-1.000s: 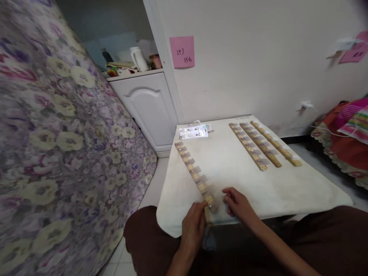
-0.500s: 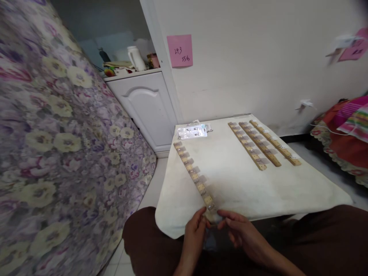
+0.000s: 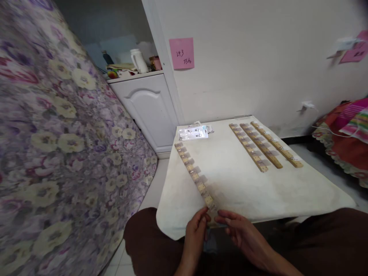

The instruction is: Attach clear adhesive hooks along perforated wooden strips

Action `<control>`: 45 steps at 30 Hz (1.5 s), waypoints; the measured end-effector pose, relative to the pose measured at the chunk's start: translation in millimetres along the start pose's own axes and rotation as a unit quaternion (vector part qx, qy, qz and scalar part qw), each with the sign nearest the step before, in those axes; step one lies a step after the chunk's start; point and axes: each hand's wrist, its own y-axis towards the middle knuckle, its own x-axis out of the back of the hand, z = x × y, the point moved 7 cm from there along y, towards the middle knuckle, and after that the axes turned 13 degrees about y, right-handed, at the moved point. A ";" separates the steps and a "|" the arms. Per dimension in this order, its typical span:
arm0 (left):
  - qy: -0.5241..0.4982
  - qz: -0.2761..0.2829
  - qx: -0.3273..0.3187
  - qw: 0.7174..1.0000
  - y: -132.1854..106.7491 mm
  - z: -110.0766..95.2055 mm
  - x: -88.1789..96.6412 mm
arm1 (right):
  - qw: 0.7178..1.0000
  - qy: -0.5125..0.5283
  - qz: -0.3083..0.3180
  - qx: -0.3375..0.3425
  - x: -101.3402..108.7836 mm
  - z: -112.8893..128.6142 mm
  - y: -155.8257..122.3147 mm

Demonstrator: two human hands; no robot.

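Left hand (image 3: 194, 229), right hand (image 3: 244, 232) flank near end of leftmost strip (image 3: 195, 176), table's (image 3: 175, 191) near edge. Fingers bent; cannot tell if gripping.

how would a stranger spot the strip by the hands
By the wall stands a white table. On its left, a tan strip slants from near the packaging toward the left hand and right hand. It lies alone; three other strips sit grouped right.
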 end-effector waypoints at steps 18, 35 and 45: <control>-0.193 -0.004 0.073 0.979 15.0 -7.7 -8.1 | 0.994 0.101 0.025 0.039 -3.3 4.6 13.2; -0.194 0.018 0.058 0.979 27.3 -16.0 -9.0 | 0.998 -0.002 0.021 0.050 -23.3 6.8 38.3; -0.193 0.029 0.060 0.979 31.9 -9.6 -10.8 | 0.998 0.000 0.050 0.049 -32.2 9.8 33.4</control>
